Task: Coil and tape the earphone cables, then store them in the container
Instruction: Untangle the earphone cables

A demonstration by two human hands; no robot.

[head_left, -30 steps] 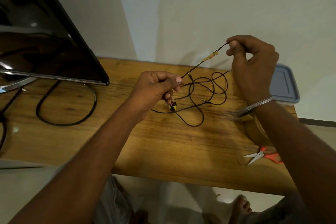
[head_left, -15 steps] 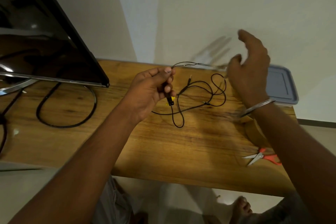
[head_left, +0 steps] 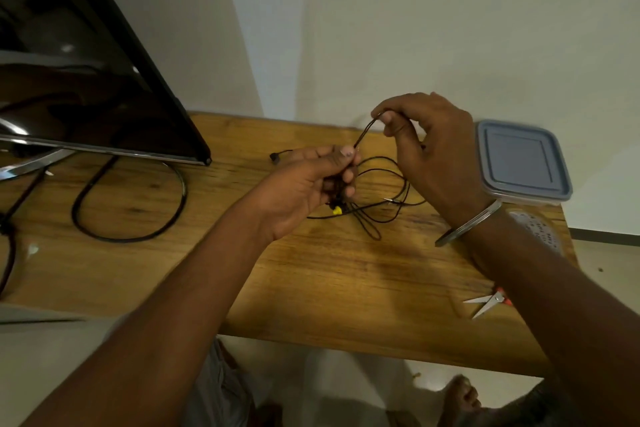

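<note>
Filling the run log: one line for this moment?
step: coiling | left hand: holds cable | right hand: pinches cable | container: lid on

Left hand (head_left: 304,184) and right hand (head_left: 429,149) raised close together, fingers pinched.

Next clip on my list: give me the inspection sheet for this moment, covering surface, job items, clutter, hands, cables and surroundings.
Surface: wooden table, bare grain showing in the middle.
Job's things: black earphone cable, partly gathered, loose loops on the table; a yellow piece on it; lidded container at the right edge, closed; scissors at the near right; tape roll behind the right forearm, mostly hidden.
Clutter: nothing seen.
Grippers: left hand closed around gathered cable; right hand pinching a strand raised above the table.
Cables: thick black lead looping under the monitor.
Surroundings: pale wall behind; floor and the person's foot below the table edge.
</note>
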